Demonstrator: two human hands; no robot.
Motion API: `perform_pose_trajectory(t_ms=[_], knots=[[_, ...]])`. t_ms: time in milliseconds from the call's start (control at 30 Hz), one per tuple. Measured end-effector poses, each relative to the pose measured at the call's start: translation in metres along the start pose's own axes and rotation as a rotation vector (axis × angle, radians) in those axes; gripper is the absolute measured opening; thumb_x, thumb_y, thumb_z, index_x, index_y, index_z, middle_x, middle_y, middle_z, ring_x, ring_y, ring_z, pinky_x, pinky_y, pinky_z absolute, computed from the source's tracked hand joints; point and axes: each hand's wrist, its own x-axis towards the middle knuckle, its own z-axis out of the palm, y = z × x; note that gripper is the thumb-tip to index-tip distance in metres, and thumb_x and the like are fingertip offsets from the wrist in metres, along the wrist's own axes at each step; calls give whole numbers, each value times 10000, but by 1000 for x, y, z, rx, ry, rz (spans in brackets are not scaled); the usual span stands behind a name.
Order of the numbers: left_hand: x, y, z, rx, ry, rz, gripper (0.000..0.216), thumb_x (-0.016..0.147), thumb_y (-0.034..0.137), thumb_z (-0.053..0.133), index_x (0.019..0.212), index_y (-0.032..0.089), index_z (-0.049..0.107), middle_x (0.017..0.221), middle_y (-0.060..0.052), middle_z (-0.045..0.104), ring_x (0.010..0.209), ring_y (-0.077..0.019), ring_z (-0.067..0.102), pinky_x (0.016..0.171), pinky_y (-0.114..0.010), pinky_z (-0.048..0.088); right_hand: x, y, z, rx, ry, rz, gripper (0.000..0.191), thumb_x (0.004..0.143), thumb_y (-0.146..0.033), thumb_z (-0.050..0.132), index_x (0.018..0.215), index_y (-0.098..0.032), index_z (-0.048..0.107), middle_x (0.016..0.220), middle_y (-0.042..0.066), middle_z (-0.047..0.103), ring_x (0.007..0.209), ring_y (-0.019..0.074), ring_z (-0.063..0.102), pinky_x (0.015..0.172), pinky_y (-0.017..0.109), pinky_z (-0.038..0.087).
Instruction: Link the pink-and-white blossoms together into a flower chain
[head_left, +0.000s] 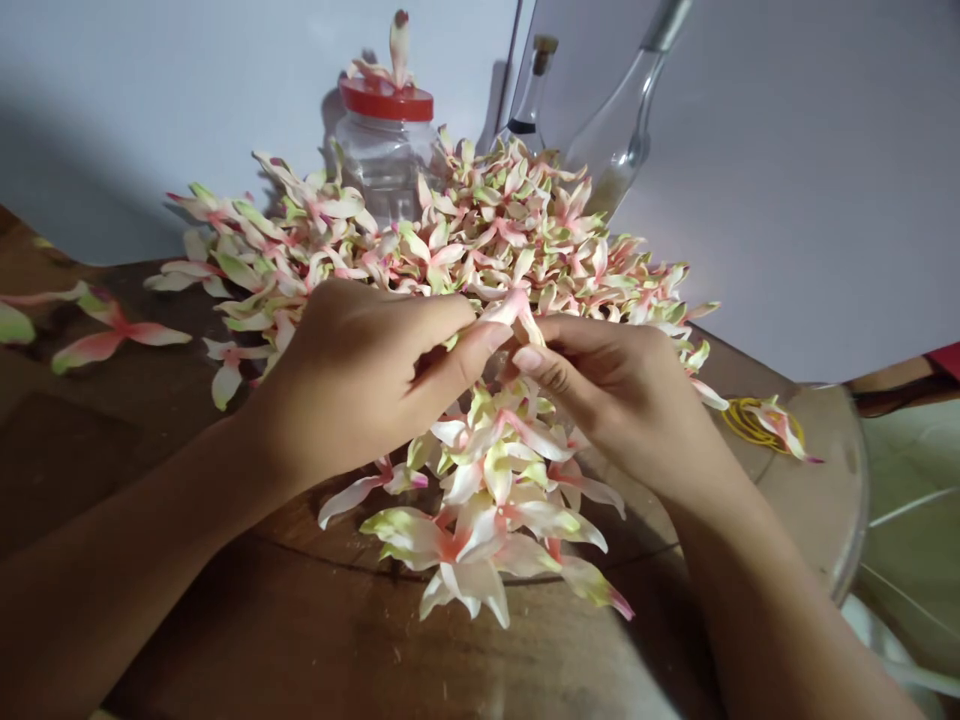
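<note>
Between my two hands is a pale flower (517,308) with a pink centre, pinched at the fingertips. My left hand (375,360) grips it from the left with thumb and fingers pressed together. On the other side, my right hand (622,390) pinches its lower part. Beneath the hands lies a smaller cluster of flowers (480,500), white and pink with greenish tips. Behind them spreads a large heap of similar flowers (510,220). The fingers hide part of the held flower.
A clear jar with a red lid (386,100) stands behind the heap, flowers on its lid. Two glass bottles, one corked (529,100) and one tilted in view (622,110), stand by the wall. Yellow rubber bands (750,425) lie near the table's (817,480) right edge.
</note>
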Motion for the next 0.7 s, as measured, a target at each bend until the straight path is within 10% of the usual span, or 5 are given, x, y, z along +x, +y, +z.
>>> perform_pose_trajectory(t_ms=[200,700], knots=[[1,-7,0,38,15,-83,485,973,338,560,551,186,376,475,75,223,440,-77,235,541,-271,197,1,-1,-2,6,52,17,288,986,-438,669,1128,-221,793,956,16,776,802,147,675,666,235,502],[1,1,-3,56,14,-83,513,999,339,519,545,181,339,493,63,215,466,-81,213,563,-275,215,-4,-6,-3,-170,146,-104,357,1036,-406,599,765,-190,685,674,-12,634,599,101,516,550,245,374]])
